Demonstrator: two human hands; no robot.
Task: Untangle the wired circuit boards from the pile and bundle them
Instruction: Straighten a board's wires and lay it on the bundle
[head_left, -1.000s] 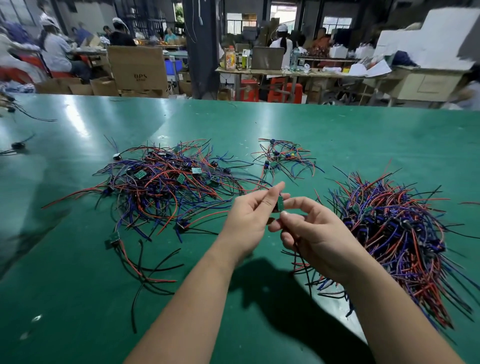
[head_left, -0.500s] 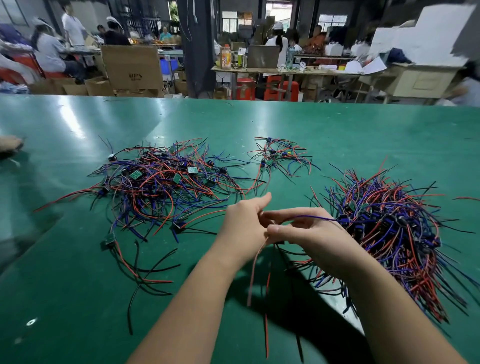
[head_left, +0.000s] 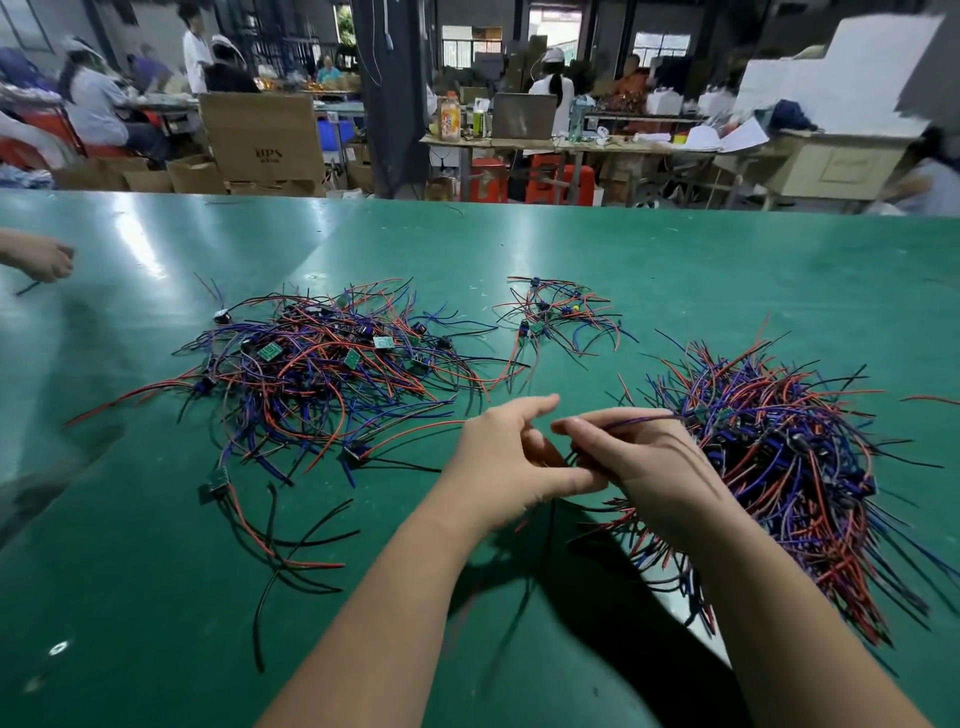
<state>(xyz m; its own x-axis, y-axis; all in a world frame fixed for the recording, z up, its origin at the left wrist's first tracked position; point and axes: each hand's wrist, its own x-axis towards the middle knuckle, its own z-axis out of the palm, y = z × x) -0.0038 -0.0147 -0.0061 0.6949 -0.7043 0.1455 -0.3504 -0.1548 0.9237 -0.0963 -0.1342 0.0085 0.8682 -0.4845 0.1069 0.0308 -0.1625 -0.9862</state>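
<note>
Wired board (head_left: 571, 457): was raised between both hands, now lowered, wires drawn toward bundle (head_left: 789, 457). Right hand (head_left: 649, 462) grip pinching purple wire (head_left: 639, 418); left hand (head_left: 509, 462) grip loosely spread. Tangled pile (head_left: 322, 374) remains on worktop (head_left: 156, 597).

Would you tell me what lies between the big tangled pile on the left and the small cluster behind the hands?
Head view: only bare green table separates the large pile from the small cluster.

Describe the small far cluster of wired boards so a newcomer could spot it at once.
On the green table lie three heaps of red, blue and black wires. Between the left pile and the right bundle, farther from the hands, sits the small cluster. It is by far the smallest and sparsest.
</note>
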